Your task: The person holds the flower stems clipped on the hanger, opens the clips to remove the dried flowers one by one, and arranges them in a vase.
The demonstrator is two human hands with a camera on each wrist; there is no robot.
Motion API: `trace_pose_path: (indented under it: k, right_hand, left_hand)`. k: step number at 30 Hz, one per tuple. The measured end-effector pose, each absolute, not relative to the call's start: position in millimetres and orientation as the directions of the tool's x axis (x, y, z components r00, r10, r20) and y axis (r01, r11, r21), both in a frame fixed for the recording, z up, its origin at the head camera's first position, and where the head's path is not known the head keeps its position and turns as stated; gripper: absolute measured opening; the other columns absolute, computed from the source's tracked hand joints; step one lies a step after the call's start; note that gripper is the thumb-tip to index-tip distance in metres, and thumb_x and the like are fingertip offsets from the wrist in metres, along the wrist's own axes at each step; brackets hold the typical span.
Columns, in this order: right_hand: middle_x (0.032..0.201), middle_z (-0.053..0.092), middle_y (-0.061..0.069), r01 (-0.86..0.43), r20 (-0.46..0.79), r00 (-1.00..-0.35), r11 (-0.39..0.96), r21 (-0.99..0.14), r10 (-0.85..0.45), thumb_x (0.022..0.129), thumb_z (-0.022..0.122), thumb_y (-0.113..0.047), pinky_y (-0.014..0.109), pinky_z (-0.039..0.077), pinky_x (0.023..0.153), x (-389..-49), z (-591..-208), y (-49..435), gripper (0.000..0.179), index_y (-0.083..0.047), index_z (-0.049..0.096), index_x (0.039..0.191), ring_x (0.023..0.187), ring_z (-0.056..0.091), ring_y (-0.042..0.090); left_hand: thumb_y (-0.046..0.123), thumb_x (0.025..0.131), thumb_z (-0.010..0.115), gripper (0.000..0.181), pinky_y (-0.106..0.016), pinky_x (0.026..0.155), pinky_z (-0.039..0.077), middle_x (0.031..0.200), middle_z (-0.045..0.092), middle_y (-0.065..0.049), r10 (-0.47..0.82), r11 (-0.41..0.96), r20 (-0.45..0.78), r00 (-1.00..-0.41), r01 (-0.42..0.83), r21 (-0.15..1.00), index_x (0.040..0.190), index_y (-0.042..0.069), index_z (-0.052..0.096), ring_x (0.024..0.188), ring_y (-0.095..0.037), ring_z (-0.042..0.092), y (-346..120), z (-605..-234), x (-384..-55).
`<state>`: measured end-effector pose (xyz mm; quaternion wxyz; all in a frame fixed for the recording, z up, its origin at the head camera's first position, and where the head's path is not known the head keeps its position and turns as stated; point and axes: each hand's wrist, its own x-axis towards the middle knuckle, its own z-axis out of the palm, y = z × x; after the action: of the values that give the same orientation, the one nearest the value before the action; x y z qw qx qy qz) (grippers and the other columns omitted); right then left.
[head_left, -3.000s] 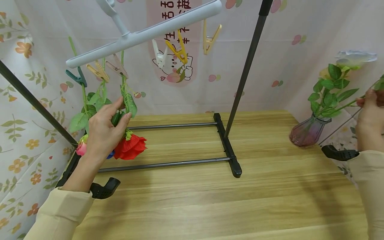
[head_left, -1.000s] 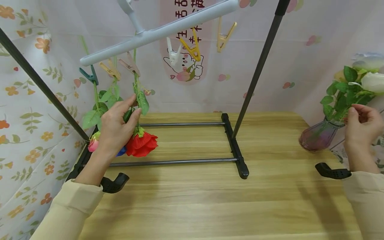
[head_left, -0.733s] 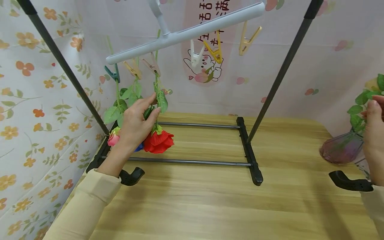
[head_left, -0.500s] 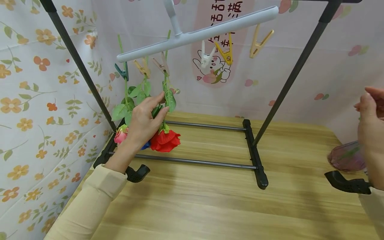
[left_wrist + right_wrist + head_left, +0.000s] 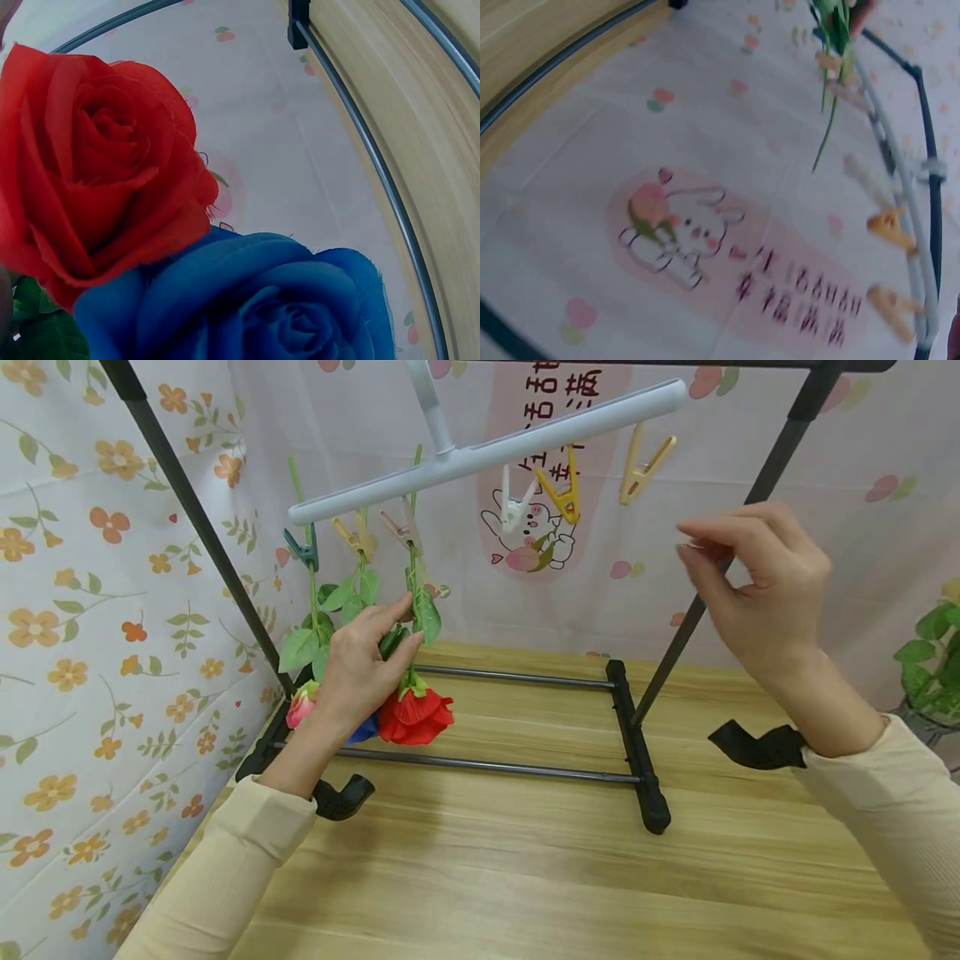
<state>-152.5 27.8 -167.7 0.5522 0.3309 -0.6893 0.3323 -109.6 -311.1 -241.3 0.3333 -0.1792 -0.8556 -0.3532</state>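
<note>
My left hand [image 5: 367,660] curls its thumb and fingers round the stem and leaves of a red rose [image 5: 415,717], which hangs head down. A blue rose [image 5: 365,729] hangs behind that hand and fills the bottom of the left wrist view. A pink rose [image 5: 302,702] hangs at the far left. A teal clothespin [image 5: 303,550], a yellow one [image 5: 357,538] and a pale pink one [image 5: 405,532] clip the stems under a white hanger [image 5: 487,453]. My right hand [image 5: 776,585], fingers loosely bent and holding nothing, is in front of the rack's right post.
Three more clothespins hang without flowers: white [image 5: 516,508], deep yellow [image 5: 564,497] and light yellow [image 5: 641,472]. The black rack [image 5: 637,752] stands on the wooden table [image 5: 525,860]. At the right edge, a vase [image 5: 926,722] with leafy flowers is partly cut off.
My right hand, which held a flower stem at the vase, has let go and moved left to the rack's post. A white rose now stood in the vase. My left hand stays at the red rose.
</note>
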Motion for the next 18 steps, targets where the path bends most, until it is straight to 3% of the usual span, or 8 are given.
trace_pose_path:
  k: [3,7,10,18]
  right_hand:
    - [0.089,0.065,0.023,-0.859,0.954,-0.125,0.511,0.033,-0.271,0.083,0.071,0.007,0.001,0.038,0.085,-158,-159,2,0.014,0.002,0.071,0.096,0.078,0.062,0.012]
    - [0.095,0.066,0.018,-0.869,0.87,-0.075,0.46,0.183,-0.488,0.088,0.068,0.001,0.022,0.051,0.08,-162,-145,-29,0.015,-0.001,0.07,0.103,0.085,0.061,0.03]
    - [0.099,0.067,0.017,-0.87,0.813,-0.05,0.425,0.249,-0.58,0.091,0.066,-0.002,0.041,0.052,0.077,-168,-138,-49,0.014,-0.001,0.069,0.104,0.09,0.06,0.031]
    - [0.101,0.064,0.017,-0.845,0.687,-0.002,0.369,0.387,-0.727,0.096,0.06,-0.006,0.041,0.048,0.078,-185,-129,-93,0.014,-0.002,0.066,0.107,0.091,0.058,0.032]
  left_hand:
    - [0.007,0.089,0.07,0.046,-0.049,0.088,0.053,0.116,0.069,-0.022,0.068,0.692,0.696,-0.715,0.536,0.484,0.132,-0.002,0.059,0.106,-0.035,0.065,-313,-241,-108]
    - [0.009,0.09,0.069,0.045,-0.048,0.089,0.053,0.118,0.068,-0.021,0.062,0.698,0.691,-0.72,0.526,0.486,0.133,-0.001,0.058,0.107,-0.034,0.065,-315,-242,-106]
    - [0.009,0.091,0.068,0.045,-0.048,0.09,0.053,0.119,0.068,-0.021,0.062,0.7,0.688,-0.723,0.523,0.486,0.134,-0.001,0.058,0.107,-0.033,0.065,-316,-241,-106]
    - [0.009,0.09,0.069,0.045,-0.047,0.09,0.053,0.119,0.068,-0.02,0.07,0.704,0.693,-0.717,0.528,0.475,0.133,-0.001,0.059,0.108,-0.032,0.065,-316,-241,-103]
